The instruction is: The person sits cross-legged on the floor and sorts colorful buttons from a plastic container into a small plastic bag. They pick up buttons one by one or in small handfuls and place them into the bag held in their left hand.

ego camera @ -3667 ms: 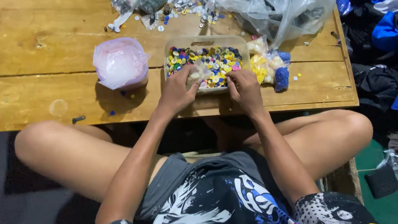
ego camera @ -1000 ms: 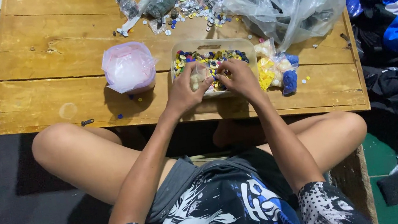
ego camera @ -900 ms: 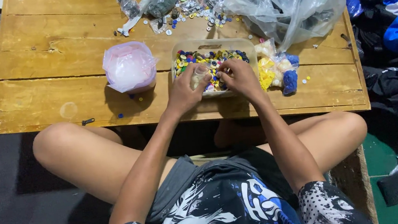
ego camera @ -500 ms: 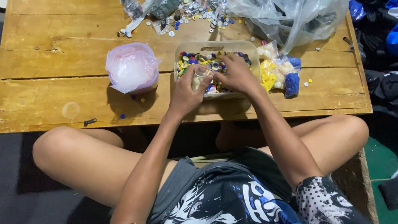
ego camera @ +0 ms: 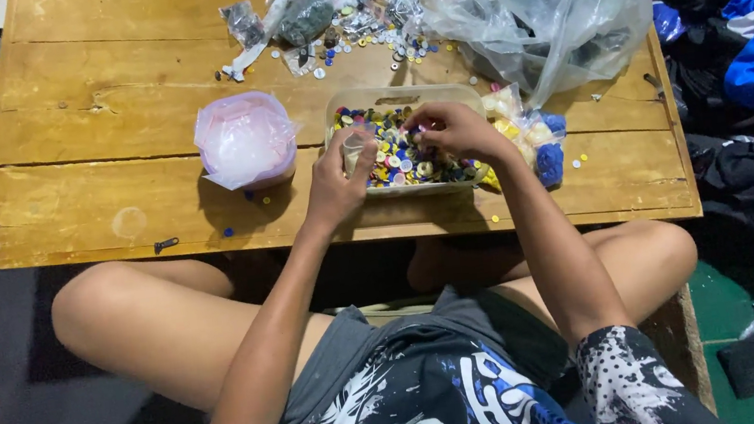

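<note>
A shallow clear tray [ego camera: 387, 98] full of small colourful buttons sits near the front edge of a low wooden table [ego camera: 96, 112]. My left hand [ego camera: 337, 177] is at the tray's left end, shut on a small clear plastic bag [ego camera: 355, 149] held upright over the buttons. My right hand [ego camera: 455, 131] hovers over the tray's middle, its fingertips pinched together down among the buttons. What they pinch is too small to make out clearly. I sit cross-legged with both knees under the table's front edge.
A round container wrapped in pinkish plastic [ego camera: 245, 142] stands left of the tray. Small bags of yellow and blue buttons [ego camera: 536, 137] lie to its right. A big crumpled clear bag [ego camera: 544, 14], small packets and loose buttons [ego camera: 324, 12] fill the far side. Clothes [ego camera: 746, 52] are piled at the right.
Both hands have moved from the tray's front edge further in over the buttons. The right hand now reaches the tray's middle, and the left still holds the small bag.
</note>
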